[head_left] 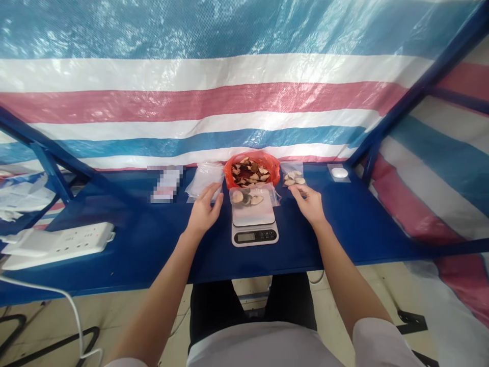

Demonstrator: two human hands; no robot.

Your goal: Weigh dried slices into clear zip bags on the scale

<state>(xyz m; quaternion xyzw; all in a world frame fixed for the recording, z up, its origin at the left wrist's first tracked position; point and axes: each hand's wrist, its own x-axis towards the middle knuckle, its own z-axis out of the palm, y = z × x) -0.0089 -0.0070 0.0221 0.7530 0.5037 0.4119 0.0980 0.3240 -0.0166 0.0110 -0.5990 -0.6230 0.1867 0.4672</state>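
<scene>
A blurred patch [166, 183] hides whatever lies at the back of the blue desk [126, 250], and the scale's display [245, 236] is too small to read. The power strip [57, 244] at the left is partly covered by a white plug block, and both forearms run out of view at the bottom.

The left hand [204, 210] hovers palm down beside the scale, with its fingers [213, 191] spread apart and curved. They hold nothing, and they sit between an empty-looking clear bag [204, 181] and the bag on the scale. The right hand [307, 205] reaches forward on the other side. Its fingers [294, 189] curl loosely at the lower edge of a small zip bag [292, 176], but I cannot tell whether they are gripping it.

That small bag holds a few pale slices. The kitchen scale [253, 229] stands in the middle, carrying a clear zip bag [254, 196] with several slices, some pale and some dark, slightly blurred by the plastic. Just behind it, a red plastic bag [251, 171] lies open, heaped with dried slices in dark red and cream. Further right, a round white object [339, 173] sits on a small clear bag.
</scene>
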